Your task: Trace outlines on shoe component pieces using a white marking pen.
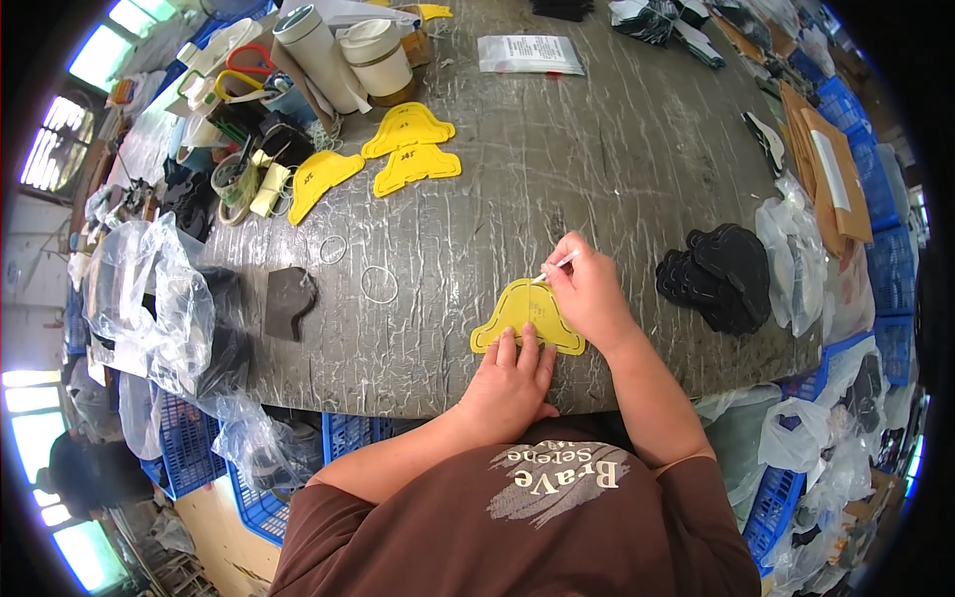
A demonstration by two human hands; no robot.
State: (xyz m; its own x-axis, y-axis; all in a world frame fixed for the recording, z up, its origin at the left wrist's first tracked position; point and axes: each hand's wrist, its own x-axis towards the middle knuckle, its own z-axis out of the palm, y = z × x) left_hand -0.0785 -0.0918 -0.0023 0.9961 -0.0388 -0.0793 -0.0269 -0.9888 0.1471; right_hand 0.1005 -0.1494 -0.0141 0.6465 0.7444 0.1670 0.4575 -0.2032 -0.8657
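A yellow bell-shaped template (504,310) with slots along its edge lies flat near the table's front. My left hand (510,376) rests on its lower part, fingers stretched out and pressing it down. In my right hand (591,291) a slim white pen (567,259) is pinched, its tip at the template's top edge. What lies under the template is hidden. To the right sits a pile of black cut pieces (718,279). A single dark cut piece (290,302) lies to the left.
More yellow templates (408,129) lie at the far left, beside a white roll (320,60), a white tub (377,62) and scissors (244,84). A clear bag (159,298) covers the left edge. Blue crates (182,443) stand below, and brown cardboard (831,164) leans right.
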